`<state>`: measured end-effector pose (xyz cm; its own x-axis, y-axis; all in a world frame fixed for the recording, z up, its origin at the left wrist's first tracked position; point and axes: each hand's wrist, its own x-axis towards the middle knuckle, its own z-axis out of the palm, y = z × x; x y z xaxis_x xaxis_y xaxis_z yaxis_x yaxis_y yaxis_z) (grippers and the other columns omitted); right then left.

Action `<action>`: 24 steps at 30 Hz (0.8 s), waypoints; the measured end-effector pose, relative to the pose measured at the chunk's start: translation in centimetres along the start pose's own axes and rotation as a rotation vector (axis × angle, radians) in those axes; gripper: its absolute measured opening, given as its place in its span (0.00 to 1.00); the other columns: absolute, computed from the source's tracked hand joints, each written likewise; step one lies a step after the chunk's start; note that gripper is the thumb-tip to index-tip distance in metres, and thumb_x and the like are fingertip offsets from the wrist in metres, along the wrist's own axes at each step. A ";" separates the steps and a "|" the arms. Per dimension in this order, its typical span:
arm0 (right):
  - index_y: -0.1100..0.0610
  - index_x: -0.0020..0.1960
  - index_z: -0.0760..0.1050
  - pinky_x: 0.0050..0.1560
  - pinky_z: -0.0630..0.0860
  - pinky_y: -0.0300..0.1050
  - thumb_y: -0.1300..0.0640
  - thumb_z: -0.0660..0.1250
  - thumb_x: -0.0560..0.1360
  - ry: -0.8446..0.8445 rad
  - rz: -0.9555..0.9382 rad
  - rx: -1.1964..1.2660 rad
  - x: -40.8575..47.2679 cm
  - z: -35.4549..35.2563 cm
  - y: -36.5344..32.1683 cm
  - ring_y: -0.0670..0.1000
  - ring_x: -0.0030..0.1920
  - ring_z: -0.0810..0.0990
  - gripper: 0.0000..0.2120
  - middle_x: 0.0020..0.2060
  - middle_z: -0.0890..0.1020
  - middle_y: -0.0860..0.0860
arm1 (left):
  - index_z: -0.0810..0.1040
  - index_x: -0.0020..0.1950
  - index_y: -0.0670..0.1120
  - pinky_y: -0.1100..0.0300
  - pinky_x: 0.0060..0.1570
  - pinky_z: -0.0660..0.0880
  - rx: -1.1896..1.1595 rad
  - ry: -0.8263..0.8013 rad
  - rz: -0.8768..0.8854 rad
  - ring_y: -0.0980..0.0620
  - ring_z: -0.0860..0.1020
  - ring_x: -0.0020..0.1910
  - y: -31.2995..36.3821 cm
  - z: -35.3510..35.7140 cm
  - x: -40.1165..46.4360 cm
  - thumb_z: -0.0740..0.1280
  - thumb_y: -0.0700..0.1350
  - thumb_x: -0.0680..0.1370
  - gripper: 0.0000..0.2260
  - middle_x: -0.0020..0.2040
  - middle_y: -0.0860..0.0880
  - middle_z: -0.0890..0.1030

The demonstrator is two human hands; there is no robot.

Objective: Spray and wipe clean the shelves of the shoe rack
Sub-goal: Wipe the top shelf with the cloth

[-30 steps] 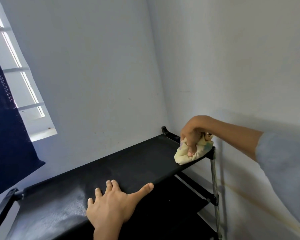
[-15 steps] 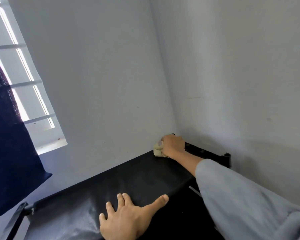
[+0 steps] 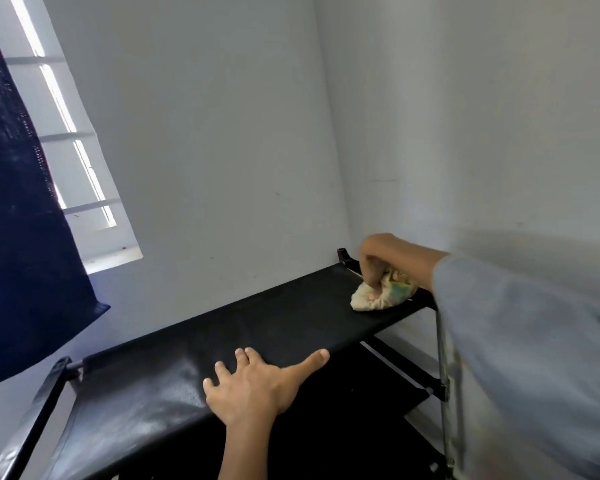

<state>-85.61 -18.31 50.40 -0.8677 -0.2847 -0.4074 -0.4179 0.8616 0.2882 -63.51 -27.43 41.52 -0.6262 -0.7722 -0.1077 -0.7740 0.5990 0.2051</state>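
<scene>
The black shoe rack's top shelf [image 3: 243, 327] runs from lower left to the room's corner at right. My right hand [image 3: 378, 261] grips a crumpled pale yellow cloth [image 3: 381, 294] and presses it on the shelf's far right end, near the side bar. My left hand [image 3: 257, 386] lies flat on the shelf's front edge with fingers spread and thumb out to the right. The left part of the shelf shows a wet, greyish sheen. No spray bottle is in view.
Lower black shelves [image 3: 361, 420] and a metal upright post [image 3: 442, 375] sit below at right. White walls [image 3: 222, 133] meet in a corner behind the rack. A dark blue curtain [image 3: 18, 237] hangs at left before a barred window [image 3: 80, 174].
My right hand drew the cloth back from the shelf's rear corner toward the right front end. My left hand stayed flat on the front edge.
</scene>
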 end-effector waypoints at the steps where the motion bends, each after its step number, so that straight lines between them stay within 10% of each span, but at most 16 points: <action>1: 0.61 0.76 0.56 0.56 0.69 0.46 0.44 0.62 0.78 -0.013 0.006 -0.022 -1.0 0.2 0.6 0.57 0.70 0.68 0.34 0.74 0.63 0.57 | 0.50 0.78 0.48 0.44 0.72 0.48 0.000 0.001 0.006 0.44 0.48 0.77 0.0 -0.1 -0.1 0.43 0.85 0.51 0.63 0.78 0.52 0.52; 13: 0.51 0.65 0.72 0.48 0.72 0.42 0.46 0.67 0.73 0.214 0.011 0.300 -4.8 3.7 0.5 0.52 0.57 0.78 0.22 0.49 0.77 0.50 | 0.56 0.77 0.46 0.47 0.73 0.50 0.008 0.109 0.036 0.42 0.53 0.76 -0.1 0.0 -0.5 0.45 0.85 0.50 0.65 0.77 0.49 0.57; 17: 0.53 0.64 0.74 0.48 0.71 0.42 0.43 0.69 0.71 0.340 -0.133 0.409 -6.0 4.1 -4.5 0.53 0.61 0.77 0.25 0.62 0.77 0.51 | 0.54 0.77 0.45 0.48 0.73 0.52 -0.027 0.165 0.044 0.43 0.53 0.76 -0.2 0.3 -0.2 0.45 0.85 0.47 0.67 0.77 0.49 0.57; 24: 0.54 0.50 0.72 0.42 0.69 0.44 0.49 0.67 0.72 0.399 -0.467 0.524 -8.5 4.6 -14.1 0.55 0.54 0.78 0.11 0.55 0.79 0.53 | 0.51 0.76 0.38 0.53 0.73 0.56 -0.110 0.366 0.043 0.47 0.56 0.75 -0.9 0.8 0.0 0.53 0.81 0.48 0.67 0.76 0.43 0.58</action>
<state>-71.11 -26.14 45.79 -0.7065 -0.7075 -0.0170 -0.6667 0.6735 -0.3193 -62.88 -27.78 40.54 -0.5675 -0.7834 0.2536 -0.7206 0.6215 0.3074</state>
